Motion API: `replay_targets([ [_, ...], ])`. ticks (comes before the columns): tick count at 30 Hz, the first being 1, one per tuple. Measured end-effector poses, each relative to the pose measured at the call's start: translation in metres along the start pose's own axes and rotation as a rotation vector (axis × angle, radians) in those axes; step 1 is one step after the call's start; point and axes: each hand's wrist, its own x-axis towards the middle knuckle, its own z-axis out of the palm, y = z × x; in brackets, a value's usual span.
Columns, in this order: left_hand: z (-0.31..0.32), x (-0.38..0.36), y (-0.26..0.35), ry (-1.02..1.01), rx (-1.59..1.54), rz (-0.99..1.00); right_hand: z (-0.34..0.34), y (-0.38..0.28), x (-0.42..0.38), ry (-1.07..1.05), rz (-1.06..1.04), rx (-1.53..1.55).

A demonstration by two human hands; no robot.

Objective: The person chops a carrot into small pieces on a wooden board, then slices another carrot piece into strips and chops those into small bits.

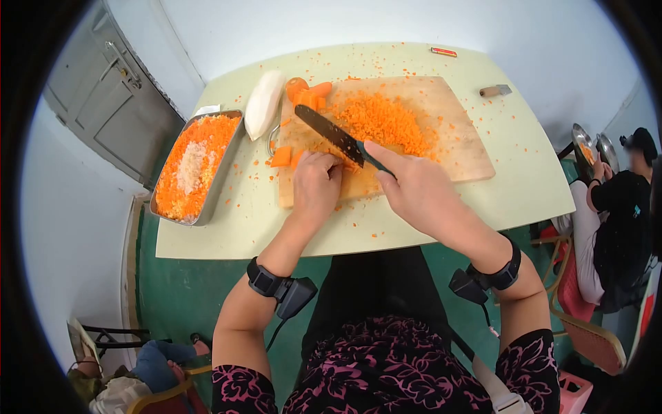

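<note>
My right hand (420, 190) grips the dark green handle of a kitchen knife (324, 131), whose dark blade has orange bits stuck to it and points to the upper left over the cutting board (455, 131). Beside the blade, my left hand (317, 183) has its fingers curled down on a piece of carrot (296, 159), mostly hidden beneath them. A cut carrot chunk (281, 157) lies just left of those fingers. Finely diced carrot (386, 124) is heaped on the board past the knife. Larger carrot pieces (307, 98) rest at the board's far left corner.
Left of the board are a peeled white radish (265, 103) and a metal tray (219, 181) of chopped carrot with a pale heap on top. A peeler-like tool with wooden handle (494, 91) and a small red packet (443, 52) lie farther back. Another person (617, 207) sits at right.
</note>
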Motion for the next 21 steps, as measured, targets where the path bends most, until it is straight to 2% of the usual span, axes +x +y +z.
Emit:
replay_targets([
  [6, 0.0, 0.0, 0.001, 0.047, 0.013, 0.043, 0.008, 0.005, -0.001, -0.012, -0.005, 0.001],
  [9, -0.002, -0.002, 0.004, 0.023, -0.119, -0.102, 0.001, -0.001, -0.001, 0.009, 0.004, 0.026],
  [12, -0.003, -0.001, 0.002, 0.068, -0.143, -0.142, 0.009, 0.0, -0.006, -0.017, -0.005, -0.012],
  [15, -0.01, 0.001, -0.001, 0.108, -0.021, -0.109, 0.008, 0.0, -0.005, -0.029, 0.01, -0.001],
  [19, -0.014, 0.003, -0.004, 0.167, -0.046, -0.099, 0.003, -0.005, -0.004, 0.045, -0.002, 0.036],
  [21, -0.016, 0.003, -0.002, 0.149, -0.036, -0.106, 0.01, -0.003, -0.008, -0.018, 0.01, 0.001],
])
